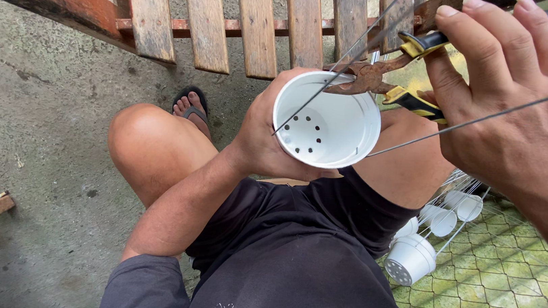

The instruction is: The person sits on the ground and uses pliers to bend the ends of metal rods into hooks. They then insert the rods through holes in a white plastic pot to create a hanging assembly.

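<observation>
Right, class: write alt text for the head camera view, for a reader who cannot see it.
A seated person's left hand holds a white plastic pot with drainage holes, while the right hand works rusty pliers at its rim, where thin wires cross. More wired white pots lie on wire mesh below.

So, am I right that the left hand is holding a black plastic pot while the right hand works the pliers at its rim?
Not quite: the pot is white, not black, as the head view shows. The rest holds: the left hand grips it, and the right hand works the pliers at its rim.
</observation>
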Available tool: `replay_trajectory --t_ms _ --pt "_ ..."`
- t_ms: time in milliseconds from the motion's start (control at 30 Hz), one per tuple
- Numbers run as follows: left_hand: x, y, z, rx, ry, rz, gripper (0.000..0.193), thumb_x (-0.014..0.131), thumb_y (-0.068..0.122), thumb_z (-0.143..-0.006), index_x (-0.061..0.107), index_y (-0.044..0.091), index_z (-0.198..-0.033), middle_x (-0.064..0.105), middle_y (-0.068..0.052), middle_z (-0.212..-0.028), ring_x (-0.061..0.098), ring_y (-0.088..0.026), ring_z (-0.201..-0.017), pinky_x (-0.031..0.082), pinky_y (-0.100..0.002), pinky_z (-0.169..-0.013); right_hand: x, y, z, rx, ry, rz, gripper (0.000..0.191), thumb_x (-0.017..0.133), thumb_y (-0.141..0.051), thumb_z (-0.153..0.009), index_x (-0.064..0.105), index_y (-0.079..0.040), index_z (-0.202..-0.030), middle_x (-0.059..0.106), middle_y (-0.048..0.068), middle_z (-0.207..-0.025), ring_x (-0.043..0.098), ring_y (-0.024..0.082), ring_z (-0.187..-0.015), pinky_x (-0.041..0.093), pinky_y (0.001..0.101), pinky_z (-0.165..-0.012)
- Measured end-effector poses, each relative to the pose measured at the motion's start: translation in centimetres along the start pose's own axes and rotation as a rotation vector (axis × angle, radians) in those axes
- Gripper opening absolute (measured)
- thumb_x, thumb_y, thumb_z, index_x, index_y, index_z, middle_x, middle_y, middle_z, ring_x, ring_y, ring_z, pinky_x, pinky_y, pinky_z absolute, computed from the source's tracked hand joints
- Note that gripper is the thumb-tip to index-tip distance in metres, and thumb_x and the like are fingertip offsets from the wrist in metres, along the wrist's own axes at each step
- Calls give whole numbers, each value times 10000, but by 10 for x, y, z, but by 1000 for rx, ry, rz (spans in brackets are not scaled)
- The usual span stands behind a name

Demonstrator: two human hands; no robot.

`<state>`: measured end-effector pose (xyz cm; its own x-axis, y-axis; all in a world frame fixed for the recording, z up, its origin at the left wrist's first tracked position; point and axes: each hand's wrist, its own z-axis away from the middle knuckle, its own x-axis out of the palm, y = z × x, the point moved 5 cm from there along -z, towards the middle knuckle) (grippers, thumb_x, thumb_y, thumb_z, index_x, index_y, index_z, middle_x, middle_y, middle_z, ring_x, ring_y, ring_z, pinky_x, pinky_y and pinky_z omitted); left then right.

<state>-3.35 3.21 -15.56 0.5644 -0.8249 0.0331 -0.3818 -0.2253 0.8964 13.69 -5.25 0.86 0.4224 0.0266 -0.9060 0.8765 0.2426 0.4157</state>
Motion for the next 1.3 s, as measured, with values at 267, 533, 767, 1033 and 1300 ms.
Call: replay_trajectory --t_ms 267,533,767,1033,1300 --pt "5 -12 3 -115 27 159 1101 1052 267 -670 422 38 -1543 577 -71 -1392 621 -170 -1296 530 -333 -1147 5 3 -8 -38 33 -16 318 766 -117 -864 780 -3 -1160 578 131 -1393 520 297 -1356 372 484 -1185" --pt "5 -15 2 -106 32 130 1066 1046 240 -658 450 34 -1518 579 -73 -1369 627 -175 -1280 534 -328 -1134 5 1 -14 -65 30 123 306 755 -152 -810 783 -80 -1106 603 74 -1339 543 235 -1300 396 410 -1147" --pt "6 -13 3 -100 41 142 1057 1042 246 -657 460 28 -1512 587 -73 -1363 620 -168 -1276 518 -321 -1134 0 2 -15 -54 52 -9 290 771 -137 -802 776 -37 -1074 614 102 -1309 559 268 -1259 421 426 -1095" --pt "6 -13 3 -110 35 153 1048 1044 264 -656 465 20 -1494 609 -71 -1329 634 -160 -1245 524 -315 -1116 -3 2 -16 -48 69 -15 283 760 -130 -768 780 -56 -1040 646 91 -1246 597 251 -1189 441 399 -1048" --pt "5 -11 1 -110 24 139 1054 1046 265 -634 471 29 -1485 625 -76 -1323 647 -163 -1234 528 -318 -1104 -2 3 -17 -44 76 -29 283 739 -129 -759 775 -55 -1029 650 84 -1224 603 251 -1178 449 407 -1012"
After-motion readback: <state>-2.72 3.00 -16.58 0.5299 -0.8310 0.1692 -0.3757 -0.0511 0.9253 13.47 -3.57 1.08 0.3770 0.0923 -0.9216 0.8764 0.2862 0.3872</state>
